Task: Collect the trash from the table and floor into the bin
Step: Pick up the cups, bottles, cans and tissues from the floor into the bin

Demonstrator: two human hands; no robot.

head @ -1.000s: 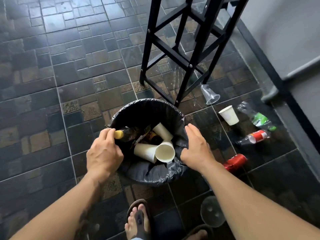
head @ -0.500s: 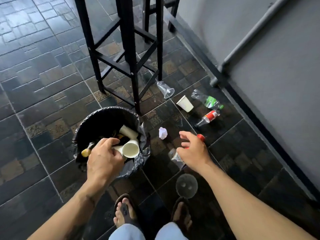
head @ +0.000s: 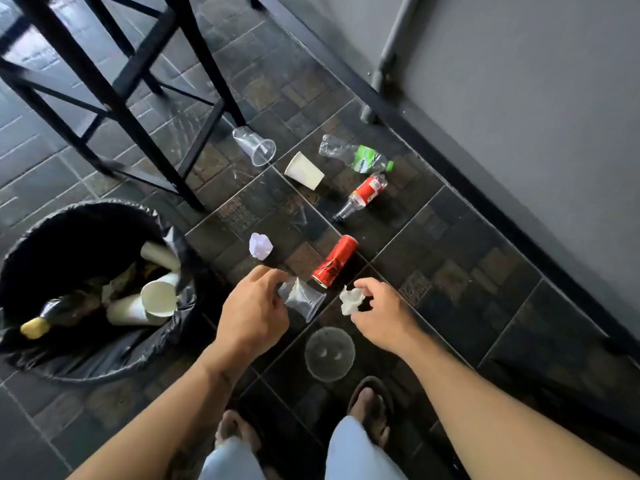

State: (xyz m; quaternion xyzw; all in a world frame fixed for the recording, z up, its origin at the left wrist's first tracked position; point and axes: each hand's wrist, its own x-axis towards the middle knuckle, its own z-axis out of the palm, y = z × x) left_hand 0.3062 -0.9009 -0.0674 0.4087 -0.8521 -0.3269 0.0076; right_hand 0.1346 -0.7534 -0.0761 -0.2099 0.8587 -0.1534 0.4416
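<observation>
1. Clear, crushed plastic cup [head: 302, 298] lies on the dark tiled floor [head: 450, 271] just right of the bin [head: 104, 355], and the left hand [head: 252, 313] has its curled fingertips on the cup's near end; whether they have actually closed on it I cannot tell.
2. White crumpled tissue [head: 351, 301] sits farther right of the bin, just beyond the cup, with the right hand [head: 381, 315] curled beside it, thumb and fingers at its edge; a firm pinch cannot be made out.
3. Between the two hands and slightly beyond them, a red can [head: 335, 260] lies on its side, well right of the bin.
4. A crumpled paper ball [head: 260, 246] rests between the bin and the can.
5. Farther from the bin, towards the wall, lie a bottle with a red label [head: 362, 197], a bottle with a green label [head: 358, 156], a white paper cup [head: 304, 170] and another clear cup [head: 254, 146], all on their sides.
6. A clear round lid [head: 329, 354] lies flat, right of the bin and near the sandalled feet.
7. The bin itself, lined with a black bag, holds paper cups [head: 152, 299] and a bottle with a yellow cap [head: 34, 328].
8. Black table legs [head: 114, 95] stand behind the bin.
</observation>
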